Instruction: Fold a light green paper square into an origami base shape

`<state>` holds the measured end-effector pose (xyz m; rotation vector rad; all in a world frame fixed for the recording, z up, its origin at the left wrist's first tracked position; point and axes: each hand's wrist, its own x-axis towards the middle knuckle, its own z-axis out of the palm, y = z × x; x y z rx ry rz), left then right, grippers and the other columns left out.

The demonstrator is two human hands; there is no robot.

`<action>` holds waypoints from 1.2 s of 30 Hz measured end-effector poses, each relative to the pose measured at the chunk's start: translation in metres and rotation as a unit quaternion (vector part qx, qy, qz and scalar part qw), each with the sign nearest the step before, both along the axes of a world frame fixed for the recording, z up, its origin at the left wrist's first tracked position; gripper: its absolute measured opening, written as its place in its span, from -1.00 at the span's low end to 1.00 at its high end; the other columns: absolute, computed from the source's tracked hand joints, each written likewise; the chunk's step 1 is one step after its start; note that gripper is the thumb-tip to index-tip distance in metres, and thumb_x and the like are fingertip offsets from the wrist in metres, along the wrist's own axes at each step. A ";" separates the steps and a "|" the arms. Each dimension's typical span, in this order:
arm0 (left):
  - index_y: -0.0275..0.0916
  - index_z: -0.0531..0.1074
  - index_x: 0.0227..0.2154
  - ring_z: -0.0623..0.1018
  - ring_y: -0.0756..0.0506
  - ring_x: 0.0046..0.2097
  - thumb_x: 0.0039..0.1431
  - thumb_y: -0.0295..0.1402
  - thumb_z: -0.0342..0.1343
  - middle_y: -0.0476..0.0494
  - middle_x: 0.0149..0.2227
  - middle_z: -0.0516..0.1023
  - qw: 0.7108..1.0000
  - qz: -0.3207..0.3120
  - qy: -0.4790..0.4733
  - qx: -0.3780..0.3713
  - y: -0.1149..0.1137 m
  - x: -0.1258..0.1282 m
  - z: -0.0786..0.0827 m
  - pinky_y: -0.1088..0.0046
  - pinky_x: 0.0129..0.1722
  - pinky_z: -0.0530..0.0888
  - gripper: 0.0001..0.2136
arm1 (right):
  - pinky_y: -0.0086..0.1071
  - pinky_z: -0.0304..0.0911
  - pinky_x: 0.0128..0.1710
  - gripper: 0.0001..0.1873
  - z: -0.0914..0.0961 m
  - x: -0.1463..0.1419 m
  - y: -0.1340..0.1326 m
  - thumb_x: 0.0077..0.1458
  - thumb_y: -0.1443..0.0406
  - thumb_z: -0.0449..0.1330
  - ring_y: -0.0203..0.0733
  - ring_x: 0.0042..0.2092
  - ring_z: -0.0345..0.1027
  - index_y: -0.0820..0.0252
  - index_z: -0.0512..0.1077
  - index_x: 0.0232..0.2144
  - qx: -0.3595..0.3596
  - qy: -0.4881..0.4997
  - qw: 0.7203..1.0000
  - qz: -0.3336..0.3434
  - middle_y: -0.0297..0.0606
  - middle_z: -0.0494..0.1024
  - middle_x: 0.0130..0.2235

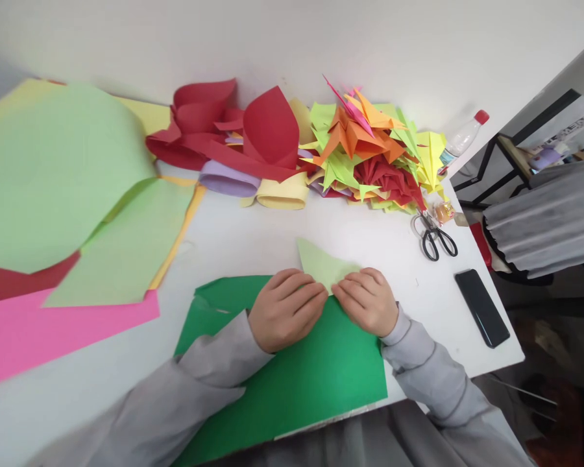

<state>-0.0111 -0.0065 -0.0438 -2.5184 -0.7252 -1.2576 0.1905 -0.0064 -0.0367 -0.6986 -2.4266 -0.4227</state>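
Both my hands pinch a small sheet of light green paper (321, 264) above the far edge of a dark green sheet (321, 370). My left hand (288, 308) has its fingers closed on the paper's near left part. At its near right part, my right hand (367, 301) is closed on it too, with the fingertips of both hands almost meeting. The light green paper looks folded, with a pointed corner rising at the upper left. My fingers hide its lower edge. The dark green sheet lies flat under my hands and forearms.
Large paper sheets, light green (63, 175) and pink (78, 331), cover the table's left. Curled red paper (272, 130) and a pile of folded paper pieces (360, 143) line the wall. Black-handled scissors (433, 237), a phone (481, 308) and a plastic bottle (464, 137) are at right.
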 end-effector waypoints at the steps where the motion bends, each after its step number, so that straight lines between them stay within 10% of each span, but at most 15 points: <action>1: -0.26 0.42 -0.37 0.51 -0.10 -0.34 0.04 -0.54 0.16 -0.10 -0.42 0.60 1.000 0.003 0.009 0.003 0.000 0.002 0.000 0.29 -0.29 0.45 -0.90 | -0.25 0.23 -0.13 -0.86 0.000 -0.001 0.000 0.17 0.44 0.12 -0.23 -0.18 0.37 0.24 0.48 -0.28 0.003 -0.005 1.000 0.005 -0.25 0.59 -0.30; 36: -0.25 0.47 -0.38 0.52 -0.10 -0.35 0.06 -0.52 0.17 -0.11 -0.40 0.61 0.994 0.054 0.063 0.064 0.001 -0.003 0.005 0.31 -0.33 0.46 -0.93 | -0.25 0.21 -0.13 -0.90 0.001 0.003 -0.003 0.12 0.44 0.18 -0.25 -0.22 0.39 0.20 0.46 -0.41 0.035 0.006 0.999 -0.025 -0.31 0.58 -0.37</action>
